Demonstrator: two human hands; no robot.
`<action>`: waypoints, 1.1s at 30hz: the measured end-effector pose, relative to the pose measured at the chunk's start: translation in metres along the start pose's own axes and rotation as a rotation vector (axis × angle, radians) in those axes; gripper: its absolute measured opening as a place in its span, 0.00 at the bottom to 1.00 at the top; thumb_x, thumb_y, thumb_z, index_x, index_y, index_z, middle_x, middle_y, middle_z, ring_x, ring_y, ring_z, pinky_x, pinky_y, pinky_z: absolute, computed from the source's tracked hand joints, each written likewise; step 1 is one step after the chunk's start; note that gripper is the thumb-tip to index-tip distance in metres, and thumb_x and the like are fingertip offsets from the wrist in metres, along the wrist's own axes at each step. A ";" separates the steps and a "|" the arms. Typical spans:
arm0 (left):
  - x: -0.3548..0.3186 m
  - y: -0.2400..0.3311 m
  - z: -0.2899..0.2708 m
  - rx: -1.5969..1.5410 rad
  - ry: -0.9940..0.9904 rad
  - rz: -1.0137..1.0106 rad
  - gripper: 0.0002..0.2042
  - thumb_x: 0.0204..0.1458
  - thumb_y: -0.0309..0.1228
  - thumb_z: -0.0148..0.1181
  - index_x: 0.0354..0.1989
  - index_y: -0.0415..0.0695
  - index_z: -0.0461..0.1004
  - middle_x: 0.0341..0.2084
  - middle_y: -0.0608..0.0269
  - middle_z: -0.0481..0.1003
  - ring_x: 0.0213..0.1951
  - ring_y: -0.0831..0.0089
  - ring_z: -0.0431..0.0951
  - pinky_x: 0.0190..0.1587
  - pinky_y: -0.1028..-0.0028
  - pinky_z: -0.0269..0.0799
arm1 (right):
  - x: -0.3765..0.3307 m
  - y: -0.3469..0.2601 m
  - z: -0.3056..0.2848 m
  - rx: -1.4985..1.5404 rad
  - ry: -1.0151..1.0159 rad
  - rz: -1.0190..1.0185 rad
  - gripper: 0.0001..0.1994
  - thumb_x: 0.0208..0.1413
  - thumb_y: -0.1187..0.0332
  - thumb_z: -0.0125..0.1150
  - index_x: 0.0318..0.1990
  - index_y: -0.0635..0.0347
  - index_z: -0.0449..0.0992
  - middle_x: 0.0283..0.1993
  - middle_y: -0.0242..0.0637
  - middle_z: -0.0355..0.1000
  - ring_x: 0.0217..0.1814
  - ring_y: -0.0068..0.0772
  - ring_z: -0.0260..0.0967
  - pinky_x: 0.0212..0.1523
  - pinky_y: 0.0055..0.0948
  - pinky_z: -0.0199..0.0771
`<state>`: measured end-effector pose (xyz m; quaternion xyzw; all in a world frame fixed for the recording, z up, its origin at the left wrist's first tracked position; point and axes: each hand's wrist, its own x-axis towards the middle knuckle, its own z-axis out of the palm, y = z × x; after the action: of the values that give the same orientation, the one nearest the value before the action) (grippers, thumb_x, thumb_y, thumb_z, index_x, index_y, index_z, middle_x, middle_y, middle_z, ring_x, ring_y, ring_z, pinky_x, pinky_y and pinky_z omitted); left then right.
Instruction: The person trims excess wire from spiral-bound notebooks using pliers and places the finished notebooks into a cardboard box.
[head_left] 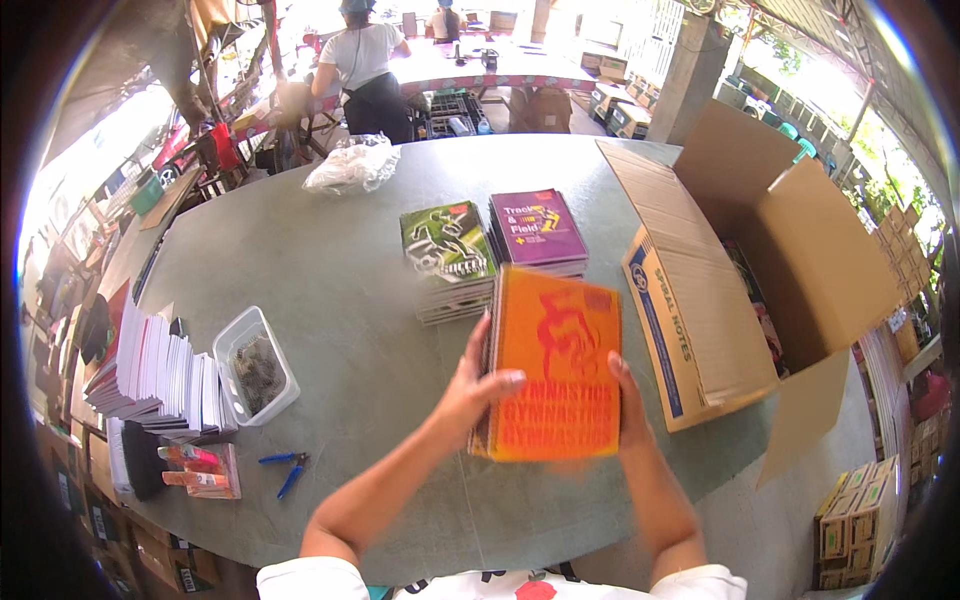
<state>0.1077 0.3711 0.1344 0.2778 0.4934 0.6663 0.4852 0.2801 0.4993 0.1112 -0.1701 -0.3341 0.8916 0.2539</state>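
Between both palms I hold a stack of spiral notebooks point(557, 365) with an orange cover on top, raised over the table. My left hand point(477, 385) grips the stack's left side, thumb on the cover. On the opposite edge, my right hand point(630, 405) presses with its fingers. Just beyond stand two piles: green-covered notebooks point(448, 245) at left and purple-covered notebooks point(540, 228) at right. To the right, an open cardboard box point(690, 300) has its flaps spread, with some dark-covered items partly visible inside.
On the grey table point(340, 330) lie a crumpled plastic bag point(352, 163), a clear tub point(256, 366), blue cutters point(286, 472), small orange bottles point(200, 468) and stacked white booklets point(165, 370). A person point(366, 70) stands beyond the far edge. Cartons point(855, 525) are at lower right.
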 end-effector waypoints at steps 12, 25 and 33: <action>0.273 0.099 -0.047 -0.280 -0.349 -0.091 0.26 0.45 0.39 0.55 0.52 0.39 0.62 0.43 0.54 0.71 0.42 0.66 0.74 0.46 0.67 0.71 | 0.221 -0.116 0.005 -0.210 -0.107 -0.327 0.33 0.48 0.56 0.62 0.57 0.64 0.58 0.53 0.44 0.65 0.53 0.38 0.65 0.51 0.43 0.67; 0.400 0.130 -0.073 0.723 -0.668 -0.056 0.25 0.40 0.46 0.65 0.47 0.48 0.71 0.44 0.64 0.71 0.47 0.76 0.70 0.49 0.73 0.68 | 0.216 -0.051 -0.005 0.351 -0.025 0.010 0.47 0.46 0.48 0.62 0.63 0.66 0.39 0.62 0.54 0.43 0.68 0.54 0.38 0.63 0.62 0.42; 0.357 0.143 -0.053 1.725 -0.320 0.275 0.29 0.41 0.44 0.62 0.54 0.48 0.67 0.45 0.51 0.72 0.50 0.59 0.70 0.52 0.66 0.65 | 0.214 -0.050 -0.004 0.248 0.184 0.091 0.39 0.53 0.48 0.54 0.60 0.70 0.46 0.59 0.54 0.50 0.63 0.53 0.47 0.64 0.57 0.39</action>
<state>-0.1241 0.6732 0.2096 0.6934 0.7122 0.0679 0.0859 0.1251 0.6552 0.1142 -0.2334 -0.1889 0.9172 0.2617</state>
